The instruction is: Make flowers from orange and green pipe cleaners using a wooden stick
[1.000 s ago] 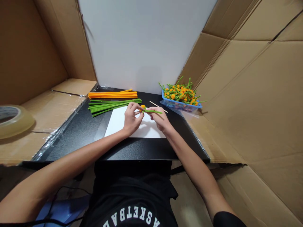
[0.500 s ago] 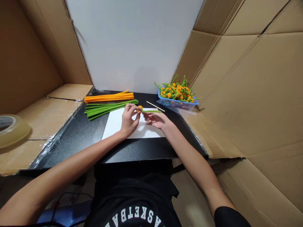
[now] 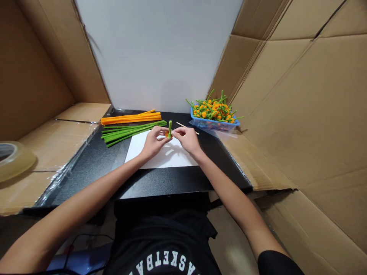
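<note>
Above the white paper [image 3: 160, 158], my left hand [image 3: 155, 142] pinches a small orange piece with a green stem [image 3: 170, 128] that stands upright. From the other side, the closed fingertips of my right hand [image 3: 187, 140] meet the same piece beside the stem's base. Both hands partly cover the orange part. Green fuzzy sticks [image 3: 126, 133] lie fanned just left of the paper, with a bundle of orange fuzzy sticks [image 3: 129, 118] behind them. Part of a thin pale stick [image 3: 181, 124] shows behind my right hand.
At the back right, a blue basket [image 3: 215, 124] is heaped with orange balls on green stems. A roll of clear tape [image 3: 25, 161] lies on cardboard at the far left. Cardboard walls [image 3: 301, 95] flank the black table [image 3: 172, 181].
The green stem has turned from pointing right to standing upright. My right hand has rolled from palm up to knuckles up, its fingertips now on the piece.
</note>
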The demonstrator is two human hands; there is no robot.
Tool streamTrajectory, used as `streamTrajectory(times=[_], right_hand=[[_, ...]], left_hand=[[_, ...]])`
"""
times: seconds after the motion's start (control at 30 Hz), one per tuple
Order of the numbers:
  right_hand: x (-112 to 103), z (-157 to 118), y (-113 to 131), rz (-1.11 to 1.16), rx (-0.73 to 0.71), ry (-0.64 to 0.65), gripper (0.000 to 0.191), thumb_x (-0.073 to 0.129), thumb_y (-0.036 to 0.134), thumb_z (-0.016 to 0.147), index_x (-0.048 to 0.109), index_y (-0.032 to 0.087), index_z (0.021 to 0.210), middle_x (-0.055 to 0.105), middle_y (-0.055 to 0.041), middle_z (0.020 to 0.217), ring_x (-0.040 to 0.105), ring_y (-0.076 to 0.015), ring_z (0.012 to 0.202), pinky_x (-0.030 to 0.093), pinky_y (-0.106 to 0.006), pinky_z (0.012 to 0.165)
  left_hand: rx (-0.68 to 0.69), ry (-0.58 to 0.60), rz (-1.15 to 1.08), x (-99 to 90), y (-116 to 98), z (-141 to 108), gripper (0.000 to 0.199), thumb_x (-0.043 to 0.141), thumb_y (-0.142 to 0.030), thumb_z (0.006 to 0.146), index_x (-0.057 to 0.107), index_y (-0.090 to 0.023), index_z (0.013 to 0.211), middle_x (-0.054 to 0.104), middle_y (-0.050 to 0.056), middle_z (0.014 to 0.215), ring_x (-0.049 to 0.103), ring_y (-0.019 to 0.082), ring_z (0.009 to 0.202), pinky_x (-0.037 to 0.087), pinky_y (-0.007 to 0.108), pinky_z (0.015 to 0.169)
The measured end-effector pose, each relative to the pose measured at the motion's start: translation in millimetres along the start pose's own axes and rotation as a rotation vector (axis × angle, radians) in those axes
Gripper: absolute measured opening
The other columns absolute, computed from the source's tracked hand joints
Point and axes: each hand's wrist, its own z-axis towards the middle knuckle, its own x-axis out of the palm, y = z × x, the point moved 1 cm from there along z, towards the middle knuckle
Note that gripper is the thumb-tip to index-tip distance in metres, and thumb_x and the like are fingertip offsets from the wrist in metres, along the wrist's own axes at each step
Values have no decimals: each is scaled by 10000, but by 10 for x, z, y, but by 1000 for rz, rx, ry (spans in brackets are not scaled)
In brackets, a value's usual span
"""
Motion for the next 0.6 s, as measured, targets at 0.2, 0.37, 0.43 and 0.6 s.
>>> streamTrajectory(times=[0.2, 0.37, 0.43, 0.6], right_hand=[[5, -30, 41, 38, -82, 36, 141, 667, 272, 779, 720, 145, 750, 715, -45, 730, 597, -146, 664, 455, -278, 679], [-3, -41, 63, -19, -93, 16, 123, 667, 269, 787, 711, 157, 762, 717, -39, 752, 609, -150, 683, 459, -274, 671], [-7, -45, 73, -58, -111, 14, 124, 662, 270, 795, 701, 158, 763, 712, -38, 757, 603, -149, 682, 454, -271, 667], [-1, -76, 96, -188, -170, -10, 96, 627, 234, 817, 673, 163, 773, 674, -27, 752, 575, -146, 679, 434, -271, 671]], left_hand=[[-39, -4, -10, 17, -80, -4, 329, 813, -355, 695, 707, -195, 962, 680, 82, 1058, 653, 182, 906, 586, 316, 763], [14, -37, -2, 22, -124, -10, 261, 811, -340, 699, 679, -194, 871, 680, 51, 961, 656, 173, 894, 584, 319, 790], [26, -57, 3, 23, -127, -9, 256, 815, -335, 693, 670, -195, 850, 676, 43, 936, 655, 169, 882, 585, 322, 790], [7, -57, -29, 36, -141, -18, 307, 834, -388, 672, 663, -193, 836, 681, 44, 912, 648, 166, 848, 585, 312, 760]])
